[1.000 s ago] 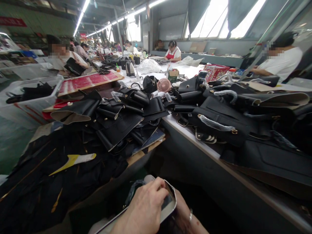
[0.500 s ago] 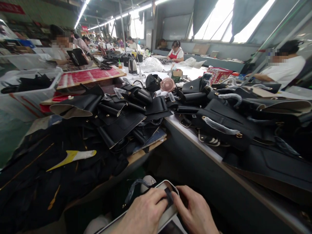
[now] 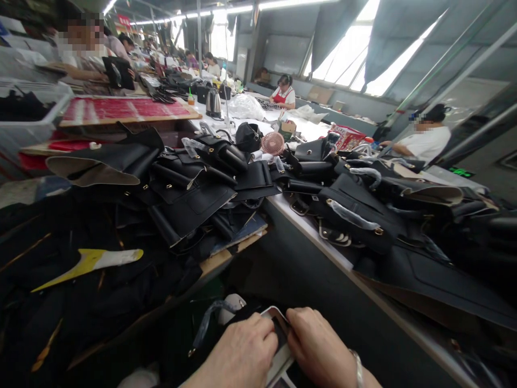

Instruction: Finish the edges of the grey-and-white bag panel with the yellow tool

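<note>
Both hands are seen low at the bottom edge of the view, brought close together with their fingertips nearly meeting. The left hand [image 3: 242, 353] is held palm down, knuckles raised, fingers curled forward and pressed onto what lies under them. The right hand [image 3: 319, 347] is turned inward toward the left, fingers bent and closed in a pinch. A silver metal bracelet [image 3: 357, 365] is worn on the right wrist.
</note>
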`<state>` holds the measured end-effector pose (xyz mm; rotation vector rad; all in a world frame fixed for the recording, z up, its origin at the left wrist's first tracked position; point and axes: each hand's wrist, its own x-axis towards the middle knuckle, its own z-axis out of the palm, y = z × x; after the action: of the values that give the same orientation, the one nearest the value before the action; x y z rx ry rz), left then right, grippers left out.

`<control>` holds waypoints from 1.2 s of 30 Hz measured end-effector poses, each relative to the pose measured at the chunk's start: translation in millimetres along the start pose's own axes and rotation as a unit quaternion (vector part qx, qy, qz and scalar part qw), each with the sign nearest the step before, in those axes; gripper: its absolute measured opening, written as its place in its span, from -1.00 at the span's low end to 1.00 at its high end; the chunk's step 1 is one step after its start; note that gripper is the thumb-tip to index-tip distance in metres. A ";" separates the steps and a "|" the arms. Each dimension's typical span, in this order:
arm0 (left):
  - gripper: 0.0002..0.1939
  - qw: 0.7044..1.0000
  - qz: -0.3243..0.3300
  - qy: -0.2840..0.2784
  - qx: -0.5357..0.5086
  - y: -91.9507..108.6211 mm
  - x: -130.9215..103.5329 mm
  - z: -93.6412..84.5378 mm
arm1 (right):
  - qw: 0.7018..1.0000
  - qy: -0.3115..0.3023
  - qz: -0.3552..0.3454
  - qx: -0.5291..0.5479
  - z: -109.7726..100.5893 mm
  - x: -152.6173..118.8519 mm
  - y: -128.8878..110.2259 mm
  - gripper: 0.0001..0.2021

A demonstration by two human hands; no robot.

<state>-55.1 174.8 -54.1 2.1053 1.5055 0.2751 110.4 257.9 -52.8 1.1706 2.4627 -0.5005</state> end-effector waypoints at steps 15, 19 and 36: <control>-0.67 0.982 0.008 0.013 -0.189 -45.1 54.2 -6.6 | 0.918 0.119 0.005 0.380 50.2 -8.5 21.6 -0.50; -0.65 0.976 0.000 0.017 -0.218 -48.0 55.6 -5.7 | 0.932 0.131 -0.012 0.339 45.8 -5.0 20.2 -0.52; -0.61 0.958 -0.066 0.011 -0.278 -48.6 60.7 -3.6 | 0.953 0.142 -0.070 0.259 58.0 0.0 30.1 -0.61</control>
<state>-74.6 243.5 -85.1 1.5559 1.3713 0.5970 144.3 248.9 -107.9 1.3378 2.7664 -1.1467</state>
